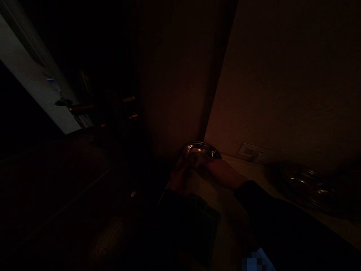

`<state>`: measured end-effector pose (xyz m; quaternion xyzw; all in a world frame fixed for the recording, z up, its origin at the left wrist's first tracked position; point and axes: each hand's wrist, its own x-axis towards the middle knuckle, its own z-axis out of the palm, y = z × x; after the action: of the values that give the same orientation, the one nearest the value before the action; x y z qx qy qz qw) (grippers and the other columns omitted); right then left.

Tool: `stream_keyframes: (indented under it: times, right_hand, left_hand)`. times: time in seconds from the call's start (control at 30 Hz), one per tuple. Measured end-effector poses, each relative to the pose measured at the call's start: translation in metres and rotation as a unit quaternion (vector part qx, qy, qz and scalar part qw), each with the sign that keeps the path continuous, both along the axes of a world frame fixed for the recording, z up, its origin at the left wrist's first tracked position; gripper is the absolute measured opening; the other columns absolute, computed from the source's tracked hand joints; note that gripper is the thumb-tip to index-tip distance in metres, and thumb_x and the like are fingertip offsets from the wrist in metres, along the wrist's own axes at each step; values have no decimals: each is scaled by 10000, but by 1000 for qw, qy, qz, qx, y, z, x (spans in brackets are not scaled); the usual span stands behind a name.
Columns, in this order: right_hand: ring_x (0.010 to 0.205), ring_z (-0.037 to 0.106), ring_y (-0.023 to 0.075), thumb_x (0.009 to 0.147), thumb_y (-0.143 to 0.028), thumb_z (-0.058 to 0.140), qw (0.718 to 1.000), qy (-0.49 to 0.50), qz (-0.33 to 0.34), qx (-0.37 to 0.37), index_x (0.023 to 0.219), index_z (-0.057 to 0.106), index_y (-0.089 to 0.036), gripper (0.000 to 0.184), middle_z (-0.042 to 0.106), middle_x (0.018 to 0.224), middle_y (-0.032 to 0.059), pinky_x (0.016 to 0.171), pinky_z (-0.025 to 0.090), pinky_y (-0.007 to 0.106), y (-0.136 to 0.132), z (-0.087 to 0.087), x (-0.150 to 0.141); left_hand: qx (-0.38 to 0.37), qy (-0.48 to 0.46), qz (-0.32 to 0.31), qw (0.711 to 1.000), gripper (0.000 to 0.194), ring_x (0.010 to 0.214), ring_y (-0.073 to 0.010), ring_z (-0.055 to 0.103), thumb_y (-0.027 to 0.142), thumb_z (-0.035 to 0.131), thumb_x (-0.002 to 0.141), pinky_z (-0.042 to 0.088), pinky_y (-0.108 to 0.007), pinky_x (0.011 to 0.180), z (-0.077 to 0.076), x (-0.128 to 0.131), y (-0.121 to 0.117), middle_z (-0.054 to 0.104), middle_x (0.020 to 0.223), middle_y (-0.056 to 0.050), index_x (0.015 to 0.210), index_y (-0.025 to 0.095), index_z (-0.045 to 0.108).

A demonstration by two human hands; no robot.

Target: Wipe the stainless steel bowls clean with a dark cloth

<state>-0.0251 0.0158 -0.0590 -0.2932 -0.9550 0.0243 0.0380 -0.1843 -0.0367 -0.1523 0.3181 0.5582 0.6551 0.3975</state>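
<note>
The scene is very dark. A shiny round metal bowl (199, 149) is at the far end of a pale counter, close to the wall corner. My right hand (222, 172) is closed at its near right rim, thumb side toward the inside. At the bowl's near left side, my left hand (178, 177) grips the edge; its fingers are mostly lost in shadow. Below my hands a dark greenish flat thing (201, 214) lies on the counter, its kind too dim to make out.
More shiny round metalware (310, 184) sits on the counter at the right. A wall socket plate (251, 151) is low on the wall behind. To the left are dark furniture-like shapes and a pale upright panel (34, 71). A small white scrap (133, 194) lies on the dark floor.
</note>
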Motion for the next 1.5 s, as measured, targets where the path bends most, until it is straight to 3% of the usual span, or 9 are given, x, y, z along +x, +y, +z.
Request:
stream_keyframes:
  times: [0.27, 0.37, 0.53, 0.77, 1.0, 1.1, 1.5]
  right_hand:
    - [909, 669, 253, 914, -258, 450, 1000, -5, 14, 7, 1218, 590, -243, 335, 671, 1130, 101, 754, 495, 335, 2, 0, 6]
    - [926, 665, 254, 911, -271, 453, 1000, 5, 20, 12, 1194, 604, -241, 322, 675, 1123, 96, 765, 500, 333, 4, -3, 7]
    - [999, 641, 262, 918, -280, 445, 999, 26, 34, 16, 1261, 557, -255, 362, 621, 1230, 92, 813, 505, 354, 4, -5, 7]
    - [1045, 623, 270, 909, -262, 462, 998, 43, 49, -3, 1182, 608, -247, 311, 605, 1256, 92, 848, 517, 394, 5, -4, 6]
    - [1205, 521, 239, 924, -238, 438, 993, 79, 84, -6, 1298, 500, -276, 381, 518, 1362, 68, 959, 463, 394, 2, -3, 5]
    - [1201, 526, 237, 921, -227, 446, 991, 94, 96, -5, 1264, 532, -272, 357, 530, 1351, 67, 970, 458, 394, 2, -2, 5]
    - [1197, 530, 228, 918, -209, 453, 987, 115, 113, -8, 1263, 535, -281, 362, 550, 1332, 60, 970, 460, 395, 0, -1, 3]
  left_hand:
    - [-3, -95, 0, 996, 337, 913, -231, 677, 362, 659, 732, 549, -337, 786, 2, 7, 2, 734, 950, -103, 966, 126, 715]
    - [2, -116, -7, 993, 342, 931, -224, 671, 344, 665, 726, 542, -328, 801, 8, 6, -1, 730, 974, -100, 988, 129, 710]
    - [13, -156, -17, 987, 276, 920, -218, 666, 319, 726, 656, 526, -300, 779, 14, 6, -5, 734, 925, -74, 881, 158, 730]
    - [31, -216, -6, 976, 288, 800, -195, 670, 305, 777, 573, 501, -273, 701, 12, 11, 1, 733, 845, -83, 816, 155, 741]
    - [38, -236, 11, 971, 333, 776, -197, 666, 326, 803, 545, 498, -290, 707, 10, 12, 1, 726, 778, -64, 826, 159, 738]
    - [32, -244, 15, 969, 356, 747, -197, 666, 355, 806, 542, 495, -298, 706, 7, 12, 1, 716, 733, -68, 814, 137, 734]
    - [40, -264, 7, 964, 362, 827, -197, 663, 336, 798, 555, 484, -281, 729, 11, 13, -1, 731, 874, -85, 849, 136, 729]
